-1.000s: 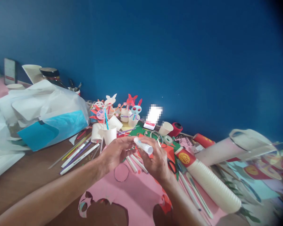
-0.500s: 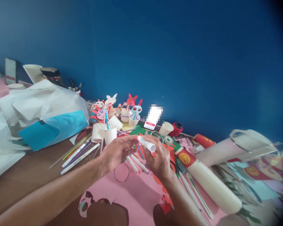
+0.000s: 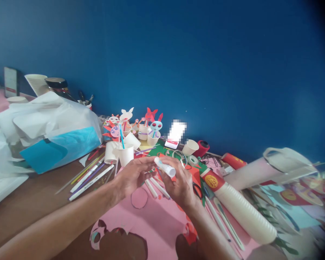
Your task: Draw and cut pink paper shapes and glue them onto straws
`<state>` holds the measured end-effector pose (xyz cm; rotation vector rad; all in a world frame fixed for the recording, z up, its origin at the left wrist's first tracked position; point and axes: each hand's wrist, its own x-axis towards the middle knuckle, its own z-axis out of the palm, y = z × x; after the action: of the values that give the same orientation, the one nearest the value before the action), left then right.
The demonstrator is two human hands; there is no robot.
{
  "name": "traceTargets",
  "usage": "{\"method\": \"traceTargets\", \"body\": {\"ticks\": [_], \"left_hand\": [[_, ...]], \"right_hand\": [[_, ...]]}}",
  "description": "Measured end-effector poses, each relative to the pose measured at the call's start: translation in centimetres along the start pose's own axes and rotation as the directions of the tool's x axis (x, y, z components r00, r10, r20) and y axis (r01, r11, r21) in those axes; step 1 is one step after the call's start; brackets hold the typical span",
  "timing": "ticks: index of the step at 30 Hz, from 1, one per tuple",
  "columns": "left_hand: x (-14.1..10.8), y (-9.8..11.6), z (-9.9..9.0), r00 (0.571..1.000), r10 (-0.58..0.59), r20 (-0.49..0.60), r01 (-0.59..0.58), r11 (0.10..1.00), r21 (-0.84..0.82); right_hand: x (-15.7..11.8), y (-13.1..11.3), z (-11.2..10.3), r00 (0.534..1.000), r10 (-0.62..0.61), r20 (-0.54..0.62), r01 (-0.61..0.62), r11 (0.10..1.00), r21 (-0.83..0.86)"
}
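Well, your right hand (image 3: 180,184) is closed on the white glue stick (image 3: 165,167), thumb and fingers wrapped round its barrel, and the stick lies tilted above the pink paper sheet (image 3: 157,216). Your left hand (image 3: 134,176) is half open, its fingers stretched out with their tips at the stick's upper end (whether they press on it or sit just beside it, this view does not settle). For a steady hold, keep the barrel seated deep in your right fingers and let your left fingertips only guide the end.

Against the frame half a second ago, the stick sits slightly further toward your left hand, and the blue strip that showed between your hands is out of sight.

Just below your hands lie white paper straws (image 3: 152,188), on a sheet with a drawn circle (image 3: 139,198). Black-handled scissors (image 3: 197,190) lie beside your right hand, with a ribbed white paper tube (image 3: 245,213) further right. Behind your left hand stands a white paper cup (image 3: 125,155), and paper rabbit figures (image 3: 156,126) stand in cups beyond it. A plastic bag (image 3: 46,122) holding teal paper rests on the wooden table (image 3: 35,195).
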<state>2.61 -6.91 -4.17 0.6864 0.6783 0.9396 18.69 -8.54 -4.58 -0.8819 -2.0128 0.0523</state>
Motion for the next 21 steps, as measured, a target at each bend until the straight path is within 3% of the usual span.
{"method": "traceTargets", "body": {"ticks": [21], "left_hand": [[0.10, 0.00, -0.20, 0.999, -0.044, 0.017, 0.045, 0.999, -0.024]], "right_hand": [[0.29, 0.20, -0.37, 0.999, 0.001, -0.037, -0.003, 0.998, -0.068]]}}
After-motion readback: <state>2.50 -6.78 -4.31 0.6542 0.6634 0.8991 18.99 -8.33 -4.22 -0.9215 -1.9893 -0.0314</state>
